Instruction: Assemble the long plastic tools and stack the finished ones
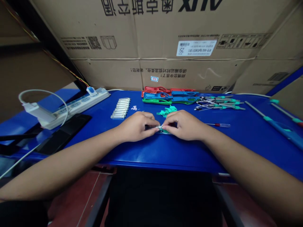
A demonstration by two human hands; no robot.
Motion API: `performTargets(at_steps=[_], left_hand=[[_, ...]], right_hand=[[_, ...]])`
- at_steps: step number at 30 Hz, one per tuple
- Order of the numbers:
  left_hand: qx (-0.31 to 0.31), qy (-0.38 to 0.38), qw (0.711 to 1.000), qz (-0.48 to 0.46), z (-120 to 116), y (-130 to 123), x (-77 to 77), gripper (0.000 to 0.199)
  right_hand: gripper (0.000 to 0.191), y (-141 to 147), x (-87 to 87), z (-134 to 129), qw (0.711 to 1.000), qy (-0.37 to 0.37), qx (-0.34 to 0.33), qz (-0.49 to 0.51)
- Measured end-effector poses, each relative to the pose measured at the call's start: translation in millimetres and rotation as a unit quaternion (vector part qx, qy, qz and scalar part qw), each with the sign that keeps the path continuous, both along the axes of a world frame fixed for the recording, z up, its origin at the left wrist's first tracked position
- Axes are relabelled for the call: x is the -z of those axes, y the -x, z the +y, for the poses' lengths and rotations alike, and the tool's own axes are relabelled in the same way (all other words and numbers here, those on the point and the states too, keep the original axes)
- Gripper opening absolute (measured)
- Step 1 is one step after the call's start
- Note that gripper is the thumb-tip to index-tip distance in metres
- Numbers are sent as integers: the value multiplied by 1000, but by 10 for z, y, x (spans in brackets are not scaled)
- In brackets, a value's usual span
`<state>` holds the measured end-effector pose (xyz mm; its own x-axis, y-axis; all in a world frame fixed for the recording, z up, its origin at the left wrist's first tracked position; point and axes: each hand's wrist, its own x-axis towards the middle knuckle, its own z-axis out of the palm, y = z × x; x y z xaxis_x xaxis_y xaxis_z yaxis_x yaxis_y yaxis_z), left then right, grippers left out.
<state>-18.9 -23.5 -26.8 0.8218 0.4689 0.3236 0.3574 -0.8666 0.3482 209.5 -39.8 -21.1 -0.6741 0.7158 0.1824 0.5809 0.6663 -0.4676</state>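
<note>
At the middle of the blue table (151,151), my left hand (134,127) pinches a thin silvery cylinder (155,127) between thumb and fingers. My right hand (184,126) is closed at the cylinder's right end, its fingertips pressed together on something small that they mostly hide. Just under the fingertips lies a green part (165,132) with a bit of white wire, largely covered. Beyond my hands is a pile of small green pieces (168,110). A row of similar silvery cylinders (121,108) lies past my left hand, with tiny pale pink parts (134,108) beside it.
Red (153,90), blue (183,99) and green plastic shells (156,101) lie along the back. Wired grey rods (220,102) lie to their right. A screwdriver (221,125) and a blue-handled rod (281,129) are at right. Left stands a power strip (78,104); cardboard (161,41) walls the back.
</note>
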Motion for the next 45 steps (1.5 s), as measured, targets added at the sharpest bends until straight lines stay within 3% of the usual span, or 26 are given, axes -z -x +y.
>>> performTargets(at_steps=[5,20,37,45], left_hand=[[0,9,1000,3,26,20,-19,23],[-8,23,1000,4,1,15,-20,23],[-24,29,999,14,36,18,-15,22],[-21,46,999,5,35,28,-7,22]], right_hand=[[14,-28,-21,13,1000,21,3,1],[15,3,43,-14,998,-56,12,29],[4,1,77,10,998,-55,36,7],[15,3,91,-16,994,-104,4,33]])
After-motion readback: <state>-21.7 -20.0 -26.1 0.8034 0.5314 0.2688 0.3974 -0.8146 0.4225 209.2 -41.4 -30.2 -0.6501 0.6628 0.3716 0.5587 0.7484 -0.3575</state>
